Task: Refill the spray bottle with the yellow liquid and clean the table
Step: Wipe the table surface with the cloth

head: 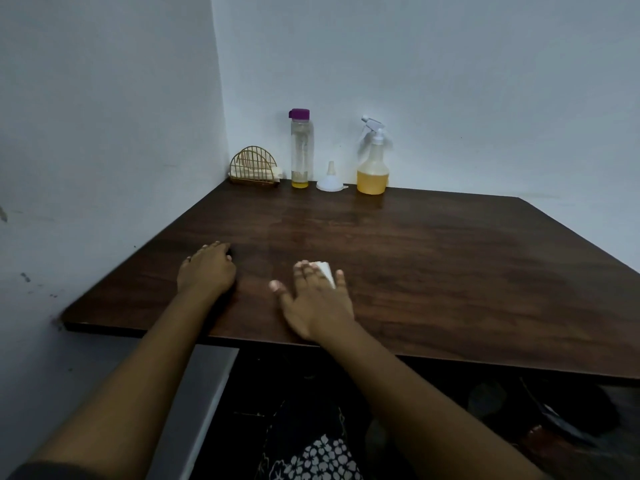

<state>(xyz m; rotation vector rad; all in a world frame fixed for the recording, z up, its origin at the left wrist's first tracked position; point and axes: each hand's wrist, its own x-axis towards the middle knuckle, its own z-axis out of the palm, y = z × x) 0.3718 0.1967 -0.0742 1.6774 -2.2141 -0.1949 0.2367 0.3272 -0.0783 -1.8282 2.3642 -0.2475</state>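
- The dark wooden surface [433, 271] sits in a corner of pale walls [450, 81].
- Our right hand [317, 301] lies flat, fingers spread, pressing a white cloth [325, 270]; our left hand [206, 270] rests alongside, loosely bent, holding nothing.
- Well beyond both, at the back wall: spray bottle [372, 168] part-filled with yellow, funnel [329, 181], purple-capped bottle [301, 150], wire holder [254, 169].
- The near edge runs under our wrists.
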